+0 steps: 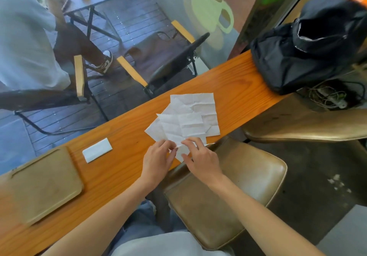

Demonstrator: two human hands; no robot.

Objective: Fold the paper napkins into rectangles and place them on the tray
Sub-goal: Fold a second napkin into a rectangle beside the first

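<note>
Both the left hand (158, 161) and right hand (200, 159) are pinching the napkin pile's (188, 116) near corner at frame centre, their fingers hiding its edge

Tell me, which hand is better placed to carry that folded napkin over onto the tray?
Probably the left hand. The folded napkin lies on the counter to its left, between it and the tray. The right hand is farther away, on the other side, and both hands are pinching the loose napkins.

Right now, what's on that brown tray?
Nothing shows on the tray; its whole surface is visible. One folded napkin lies beside it on the counter, not on it.
</note>
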